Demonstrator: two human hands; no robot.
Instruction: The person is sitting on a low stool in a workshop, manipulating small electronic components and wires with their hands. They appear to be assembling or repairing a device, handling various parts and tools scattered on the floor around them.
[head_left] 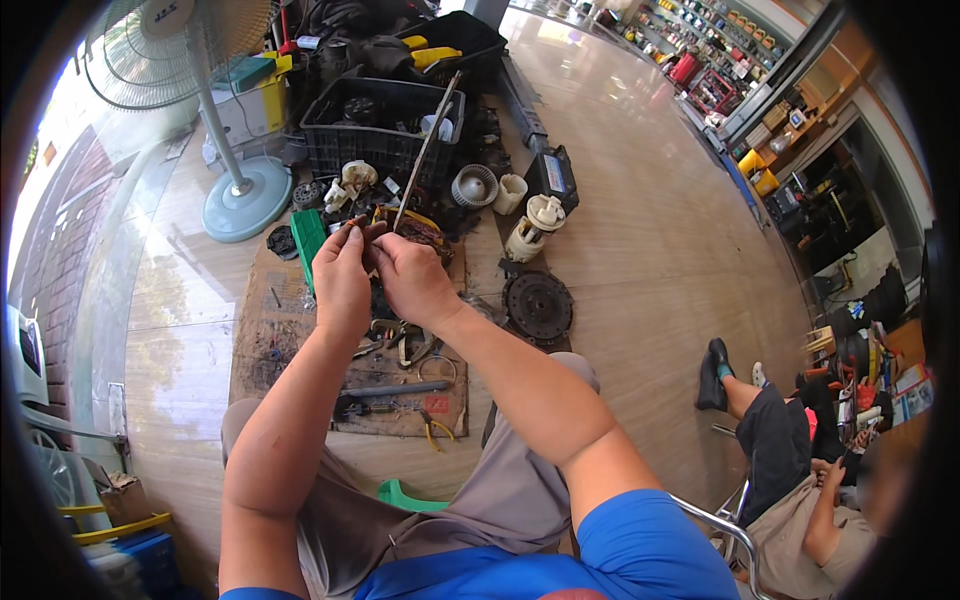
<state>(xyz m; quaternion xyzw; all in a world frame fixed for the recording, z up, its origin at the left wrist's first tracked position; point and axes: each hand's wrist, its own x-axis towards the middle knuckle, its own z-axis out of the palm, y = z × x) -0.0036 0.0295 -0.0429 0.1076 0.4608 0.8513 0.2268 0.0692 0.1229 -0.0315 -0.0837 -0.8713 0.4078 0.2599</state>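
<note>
My left hand (340, 275) and my right hand (410, 275) meet in front of me, fingers closed on a small dark part (370, 230), largely hidden by them. A long thin metal rod (428, 140) rises from behind my right fingers; I cannot tell whether I grip it. Below, a stained cardboard sheet (275, 370) bears pliers (437, 430), pullers (410, 340) and other tools. A green case (305, 250) is left of my hands; a dark round plate (537, 305) and a white pump unit (535, 230) are to their right.
Black crates (330, 135) of parts stand ahead, a standing fan (245, 195) left of them, a white blower wheel (475, 187) beside them. A seated person (820, 500) with outstretched legs is at lower right, by shelves and clutter. A green stool (405, 495) shows beneath me.
</note>
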